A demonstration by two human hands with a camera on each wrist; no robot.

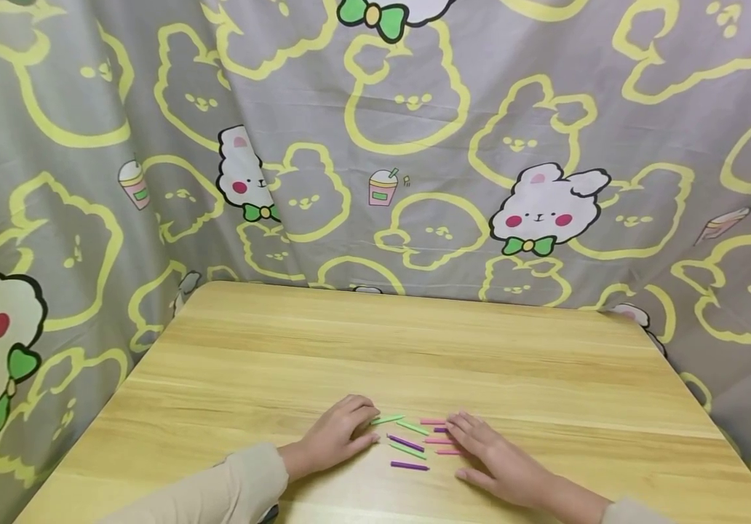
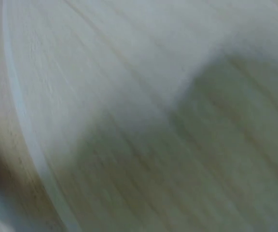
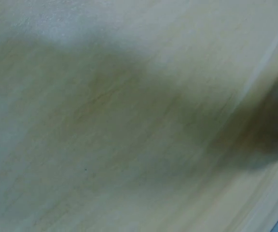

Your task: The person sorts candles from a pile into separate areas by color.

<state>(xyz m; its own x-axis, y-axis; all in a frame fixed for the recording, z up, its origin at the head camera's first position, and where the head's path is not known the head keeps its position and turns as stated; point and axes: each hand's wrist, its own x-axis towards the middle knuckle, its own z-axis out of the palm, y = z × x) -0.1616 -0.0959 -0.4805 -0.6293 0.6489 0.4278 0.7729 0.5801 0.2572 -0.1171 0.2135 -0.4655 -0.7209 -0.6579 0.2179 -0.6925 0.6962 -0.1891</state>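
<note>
Several thin candle-like sticks lie loose on the table in the head view: a green stick (image 1: pixel 408 451), a purple stick (image 1: pixel 410 466) and a pink stick (image 1: pixel 437 440) among them. My left hand (image 1: pixel 339 434) rests at the left of the group, fingers loosely bent, fingertips by the end of another green stick (image 1: pixel 390 419). Palm down at the right, my right hand (image 1: pixel 500 462) has its fingers extended over the ends of the pink sticks and a short visible bit of purple. Both wrist views show blurred tabletop and shadow, with no sticks.
The wooden table (image 1: pixel 375 342) spreads out beyond both hands, its far edge near a grey curtain (image 1: pixel 323 116) with yellow outlines and white rabbits. The curtain also hangs along the left and right sides.
</note>
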